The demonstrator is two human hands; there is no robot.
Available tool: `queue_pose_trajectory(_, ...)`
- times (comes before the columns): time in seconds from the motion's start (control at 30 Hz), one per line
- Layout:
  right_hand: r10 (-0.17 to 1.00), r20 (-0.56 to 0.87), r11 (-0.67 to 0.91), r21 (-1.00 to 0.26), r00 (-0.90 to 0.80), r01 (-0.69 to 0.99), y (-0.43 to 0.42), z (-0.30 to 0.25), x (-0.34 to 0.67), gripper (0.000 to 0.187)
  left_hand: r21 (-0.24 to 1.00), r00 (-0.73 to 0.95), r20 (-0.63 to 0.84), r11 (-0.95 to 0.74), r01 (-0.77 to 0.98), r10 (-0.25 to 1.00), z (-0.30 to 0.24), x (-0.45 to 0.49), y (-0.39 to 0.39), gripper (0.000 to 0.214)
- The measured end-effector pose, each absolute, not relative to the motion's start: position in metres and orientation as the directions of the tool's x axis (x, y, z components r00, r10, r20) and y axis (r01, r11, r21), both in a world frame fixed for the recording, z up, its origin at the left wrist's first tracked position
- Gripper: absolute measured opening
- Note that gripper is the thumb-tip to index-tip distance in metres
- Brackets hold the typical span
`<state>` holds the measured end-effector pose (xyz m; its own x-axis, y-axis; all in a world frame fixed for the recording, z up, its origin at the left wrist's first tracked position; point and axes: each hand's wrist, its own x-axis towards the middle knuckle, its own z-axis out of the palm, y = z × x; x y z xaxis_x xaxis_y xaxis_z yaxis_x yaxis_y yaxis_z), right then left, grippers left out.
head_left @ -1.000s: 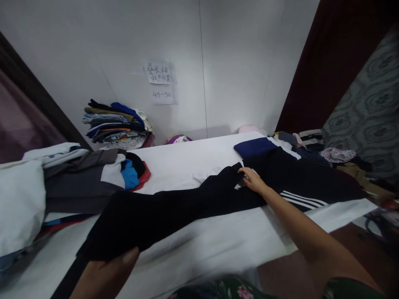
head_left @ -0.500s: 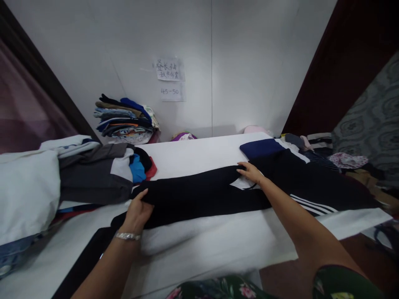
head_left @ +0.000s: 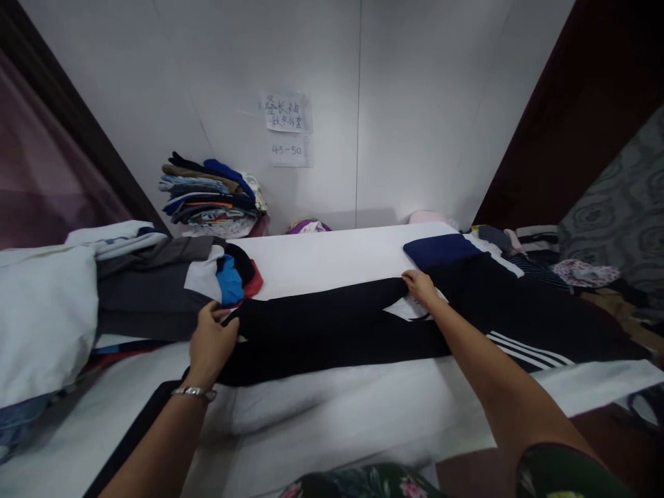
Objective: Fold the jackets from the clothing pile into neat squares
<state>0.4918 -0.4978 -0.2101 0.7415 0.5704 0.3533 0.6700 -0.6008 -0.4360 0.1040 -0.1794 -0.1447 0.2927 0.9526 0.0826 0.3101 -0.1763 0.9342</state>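
Observation:
A long black garment (head_left: 321, 332) with white stripes at its right part lies across the white table; its exact kind I cannot tell. My left hand (head_left: 211, 342), a silver band at the wrist, is at the garment's left end with thumb and fingers closed on the cloth edge. With fingertips pinched together, my right hand (head_left: 421, 287) grips the far edge near the middle, beside a white triangular patch (head_left: 404, 308). Navy and white cloth (head_left: 440, 249) lies just beyond on the right. A black strip of cloth (head_left: 135, 432) runs under my left forearm.
Dark grey clothes (head_left: 155, 287) and a white garment (head_left: 46, 321) are heaped at the left. A stack of folded clothes (head_left: 210, 197) stands against the wall. Two handwritten papers (head_left: 289, 114) hang above. More clothes (head_left: 584, 273) are piled at the right back.
My left hand has slid leftward to the garment's end and closed on its edge. The right fingers, spread before, now pinch the far edge.

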Motion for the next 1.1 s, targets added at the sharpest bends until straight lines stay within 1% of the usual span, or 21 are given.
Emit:
queue_pose_trajectory(0.03,0.566,0.362,-0.606,-0.428,0.741,0.671,-0.495,-0.208,0.488,0.026,0.82,0.338,0.248,-0.382,0.426,0.908,-0.141,0.104,-0.181,0.05)
queue_pose_trajectory(0.07,0.566,0.382,-0.599,-0.419,0.731,0.683,-0.492,-0.205,0.482,0.027,0.687,0.405,0.374,-0.543,0.484,0.834,-0.138,0.106,-0.183,0.045)
queue_pose_trajectory(0.1,0.576,0.413,-0.575,-0.409,0.705,0.709,-0.487,-0.201,0.473,0.028,0.573,0.481,0.458,-0.662,0.483,0.748,-0.135,0.11,-0.185,0.039)
queue_pose_trajectory(0.17,0.634,0.479,-0.472,-0.382,0.607,0.795,-0.474,-0.194,0.451,0.031,0.44,0.641,0.507,-0.813,0.382,0.576,-0.135,0.124,-0.19,0.035)
queue_pose_trajectory(0.2,0.68,0.494,-0.402,-0.366,0.542,0.839,-0.467,-0.191,0.438,0.033,0.394,0.712,0.495,-0.859,0.328,0.499,-0.138,0.132,-0.192,0.036)
queue_pose_trajectory(0.23,0.733,0.477,-0.347,-0.351,0.485,0.87,-0.459,-0.189,0.426,0.038,0.352,0.774,0.464,-0.892,0.285,0.43,-0.142,0.141,-0.193,0.038)
queue_pose_trajectory(0.27,0.785,0.426,-0.322,-0.338,0.449,0.884,-0.451,-0.188,0.416,0.043,0.313,0.828,0.416,-0.914,0.259,0.377,-0.148,0.149,-0.193,0.04)
queue_pose_trajectory(0.33,0.861,0.229,-0.371,-0.328,0.455,0.868,-0.441,-0.19,0.404,0.055,0.237,0.903,0.272,-0.933,0.272,0.333,-0.163,0.162,-0.192,0.042)
queue_pose_trajectory(0.4,0.859,0.023,-0.477,-0.321,0.511,0.818,-0.437,-0.196,0.402,0.064,0.156,0.93,0.115,-0.931,0.33,0.349,-0.178,0.167,-0.188,0.042)
queue_pose_trajectory(0.43,0.843,-0.04,-0.519,-0.315,0.536,0.794,-0.437,-0.199,0.404,0.067,0.116,0.931,0.056,-0.928,0.353,0.361,-0.184,0.168,-0.186,0.043)
queue_pose_trajectory(0.47,0.83,-0.067,-0.544,-0.311,0.553,0.779,-0.439,-0.203,0.406,0.069,0.08,0.931,0.016,-0.929,0.362,0.364,-0.188,0.167,-0.184,0.043)
queue_pose_trajectory(0.53,0.825,-0.051,-0.549,-0.309,0.563,0.776,-0.441,-0.208,0.41,0.071,0.024,0.94,-0.012,-0.94,0.342,0.341,-0.194,0.165,-0.182,0.043)
queue_pose_trajectory(0.6,0.828,-0.055,-0.544,-0.325,0.558,0.774,-0.441,-0.207,0.412,0.072,0.007,0.949,-0.018,-0.949,0.315,0.315,-0.196,0.163,-0.181,0.041)
queue_pose_trajectory(0.63,0.826,-0.076,-0.547,-0.344,0.558,0.763,-0.441,-0.205,0.411,0.072,0.019,0.951,-0.017,-0.951,0.309,0.309,-0.197,0.163,-0.18,0.041)
queue_pose_trajectory(0.7,0.812,-0.101,-0.565,-0.387,0.575,0.729,-0.439,-0.2,0.411,0.071,0.072,0.948,0.004,-0.946,0.317,0.318,-0.198,0.164,-0.18,0.041)
queue_pose_trajectory(0.77,0.777,-0.058,-0.596,-0.392,0.627,0.701,-0.438,-0.198,0.412,0.07,0.117,0.943,0.028,-0.938,0.327,0.332,-0.199,0.165,-0.18,0.044)
queue_pose_trajectory(0.87,0.705,-0.012,-0.675,-0.317,0.709,0.666,-0.44,-0.203,0.415,0.067,0.15,0.93,0.041,-0.922,0.356,0.366,-0.2,0.165,-0.18,0.049)
queue_pose_trajectory(0.93,0.672,-0.04,-0.72,-0.27,0.739,0.64,-0.443,-0.211,0.418,0.066,0.183,0.925,0.045,-0.913,0.364,0.377,-0.2,0.165,-0.182,0.05)
queue_pose_trajectory(1.0,0.661,-0.039,-0.733,-0.243,0.749,0.635,-0.445,-0.219,0.42,0.064,0.2,0.923,0.054,-0.91,0.363,0.38,-0.2,0.164,-0.184,0.053)
queue_pose_trajectory(1.1,0.658,-0.025,-0.74,-0.206,0.753,0.64,-0.447,-0.224,0.422,0.061,0.14,0.914,0.043,-0.909,0.393,0.403,-0.199,0.165,-0.188,0.062)
